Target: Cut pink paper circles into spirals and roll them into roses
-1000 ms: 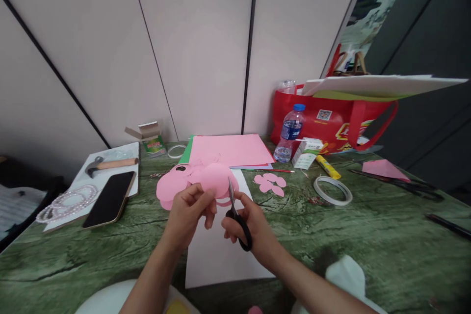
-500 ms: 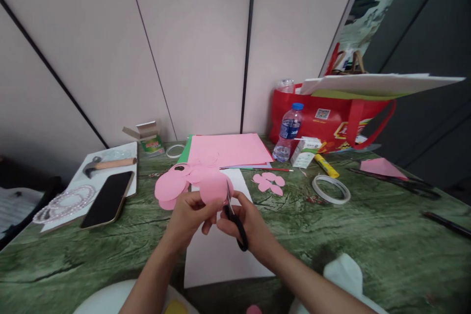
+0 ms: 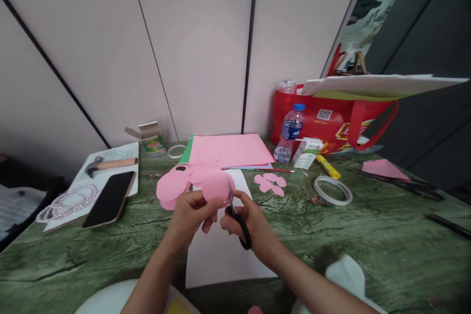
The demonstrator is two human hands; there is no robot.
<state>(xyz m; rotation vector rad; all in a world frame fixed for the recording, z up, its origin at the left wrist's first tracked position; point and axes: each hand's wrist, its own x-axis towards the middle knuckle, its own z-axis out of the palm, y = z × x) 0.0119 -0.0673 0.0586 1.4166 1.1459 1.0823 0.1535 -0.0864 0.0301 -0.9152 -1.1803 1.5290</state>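
My left hand (image 3: 195,211) pinches a rounded piece of pink paper (image 3: 214,187) over the middle of the table. My right hand (image 3: 250,221) is closed around black-handled scissors (image 3: 238,221). Their blades point upward and lie against the right edge of the pink paper; whether they are fully closed I cannot tell. Beneath both hands lies a white sheet (image 3: 224,260). Large rounded pink cut-outs (image 3: 172,189) are just beyond my left hand, and several small pink petal shapes (image 3: 270,182) lie beyond my right.
Behind are stacked pink sheets (image 3: 228,149). On the left are a hammer (image 3: 114,163), a phone (image 3: 109,199) and beads (image 3: 69,203). To the right stand a water bottle (image 3: 290,132), a small carton (image 3: 307,153), a tape roll (image 3: 333,190), a glue stick (image 3: 328,167) and a red bag (image 3: 331,122).
My right hand and the scissors have shifted slightly right, and the blades now sit at the paper's right edge. My left hand keeps its hold. The whole view has drifted a little.
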